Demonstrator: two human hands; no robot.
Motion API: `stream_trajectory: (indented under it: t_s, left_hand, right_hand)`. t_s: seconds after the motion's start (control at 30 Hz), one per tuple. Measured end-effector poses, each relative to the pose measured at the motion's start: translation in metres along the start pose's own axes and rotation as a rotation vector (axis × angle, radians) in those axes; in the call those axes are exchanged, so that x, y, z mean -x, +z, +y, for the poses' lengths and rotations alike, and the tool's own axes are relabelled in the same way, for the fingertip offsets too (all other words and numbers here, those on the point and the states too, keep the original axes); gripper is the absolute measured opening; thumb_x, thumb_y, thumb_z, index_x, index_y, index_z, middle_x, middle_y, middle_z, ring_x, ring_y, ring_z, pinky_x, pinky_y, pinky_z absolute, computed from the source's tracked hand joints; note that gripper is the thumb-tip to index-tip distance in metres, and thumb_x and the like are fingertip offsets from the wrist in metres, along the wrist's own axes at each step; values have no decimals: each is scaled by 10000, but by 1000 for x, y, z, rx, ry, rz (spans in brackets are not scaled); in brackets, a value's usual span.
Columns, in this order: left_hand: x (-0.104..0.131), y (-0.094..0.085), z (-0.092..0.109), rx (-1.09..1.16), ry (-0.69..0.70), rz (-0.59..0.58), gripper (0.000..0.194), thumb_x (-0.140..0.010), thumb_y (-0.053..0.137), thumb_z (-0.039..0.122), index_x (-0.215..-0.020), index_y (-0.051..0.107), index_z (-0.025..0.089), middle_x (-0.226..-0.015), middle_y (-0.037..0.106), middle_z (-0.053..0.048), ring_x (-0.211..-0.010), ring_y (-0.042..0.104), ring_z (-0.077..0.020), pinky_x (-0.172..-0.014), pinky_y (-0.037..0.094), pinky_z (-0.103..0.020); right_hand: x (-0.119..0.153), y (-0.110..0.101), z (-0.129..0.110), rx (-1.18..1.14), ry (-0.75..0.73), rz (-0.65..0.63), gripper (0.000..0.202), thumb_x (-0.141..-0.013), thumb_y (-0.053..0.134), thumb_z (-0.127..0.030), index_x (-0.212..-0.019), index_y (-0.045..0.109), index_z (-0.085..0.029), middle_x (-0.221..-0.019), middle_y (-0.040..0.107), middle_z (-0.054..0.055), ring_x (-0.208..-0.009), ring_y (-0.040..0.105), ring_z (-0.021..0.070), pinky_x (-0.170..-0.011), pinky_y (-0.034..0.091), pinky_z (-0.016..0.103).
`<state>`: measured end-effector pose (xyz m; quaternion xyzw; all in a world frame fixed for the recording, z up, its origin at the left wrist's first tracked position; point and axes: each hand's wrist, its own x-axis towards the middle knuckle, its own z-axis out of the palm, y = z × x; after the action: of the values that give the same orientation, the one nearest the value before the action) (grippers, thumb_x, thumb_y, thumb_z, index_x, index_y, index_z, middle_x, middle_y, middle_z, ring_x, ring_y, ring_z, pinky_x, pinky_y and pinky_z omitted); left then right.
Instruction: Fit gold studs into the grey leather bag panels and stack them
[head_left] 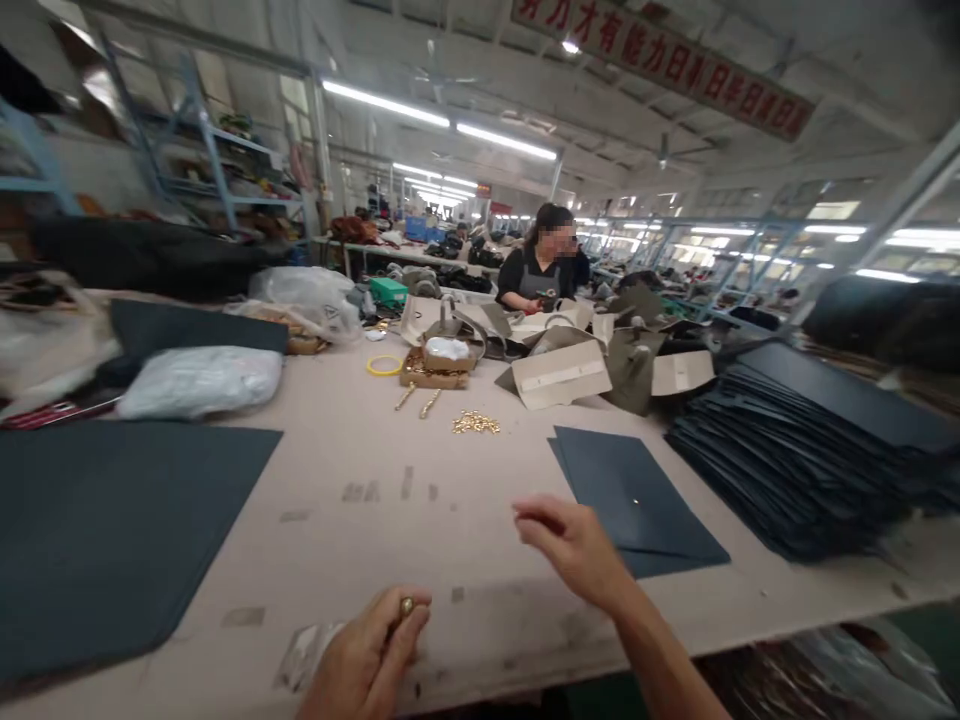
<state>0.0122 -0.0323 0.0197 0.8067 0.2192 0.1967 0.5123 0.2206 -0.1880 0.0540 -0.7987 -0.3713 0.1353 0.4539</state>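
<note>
My left hand (375, 650) is closed at the bottom middle, its thumb and fingers gripping a small brass-coloured metal piece (406, 606). Over the table to the right, my right hand (566, 545) reaches inward with bent fingers and a gap to the thumb; nothing shows in it. Beside it lie two dark blue flat panels (622, 490), the upper one bearing a small shiny metal dot (636, 501). Farther forward, a loose heap of small gold-coloured metal pieces (476, 422) rests on the table.
A tall stack of dark panels (795, 470) stands right; more dark sheets (120, 530) lie left. An open cardboard box (435, 378), a yellow ring (384, 366) and a stuffed plastic bag (202, 382) sit farther back. Beyond beige bag parts (562, 375), a person (544, 265) works.
</note>
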Motion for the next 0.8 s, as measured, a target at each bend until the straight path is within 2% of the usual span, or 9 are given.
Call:
stream_trajectory:
  t_s: [0.07, 0.17, 0.33, 0.47, 0.67, 0.8]
  left_hand:
    - [1, -9, -3, -88, 27, -19, 265, -928, 422, 437, -870, 618, 268, -648, 606, 59, -600, 592, -120, -606, 449, -197]
    - [3, -21, -13, -229, 173, 13, 223, -955, 402, 345, -891, 600, 266, -760, 667, 42, -688, 641, -115, -641, 471, -194]
    - [4, -34, -35, -468, 412, 277, 238, -944, 340, 187, -1011, 566, 224, -844, 681, -21, -778, 665, -167, -688, 549, -277]
    - [9, -40, -48, -644, 490, 388, 275, -911, 321, 133, -1076, 541, 144, -867, 684, -81, -770, 660, -204, -683, 582, -338]
    - [11, -50, -54, -666, 445, 405, 296, -879, 336, 81, -1120, 503, 121, -856, 660, -83, -779, 653, -198, -679, 584, -327]
    - [10, -53, -59, -689, 426, 445, 282, -854, 346, 64, -1076, 505, 135, -832, 654, -81, -745, 652, -206, -648, 584, -330]
  right_hand:
    - [9, 36, -35, -104, -121, -115, 205, -816, 596, -222, -965, 736, -204, -874, 739, 22, -798, 673, 156, -755, 512, 251]
    - [18, 77, -71, -129, -218, -165, 212, -781, 616, -149, -947, 737, -198, -818, 737, 5, -737, 667, 130, -740, 508, 220]
    - [16, 122, -89, -174, -217, -181, 232, -769, 597, -99, -910, 736, -219, -824, 736, -15, -711, 655, 117, -694, 502, 196]
    - [11, 145, -94, -217, -193, -149, 170, -794, 595, -144, -866, 736, -207, -783, 737, -8, -698, 665, 123, -665, 506, 189]
    - [8, 164, -101, -251, -115, -173, 160, -805, 590, -190, -858, 741, -185, -792, 747, 24, -713, 695, 157, -687, 536, 218]
    - [5, 173, -101, -239, -106, -177, 174, -797, 598, -188, -878, 752, -187, -784, 750, 27, -680, 694, 161, -657, 545, 222]
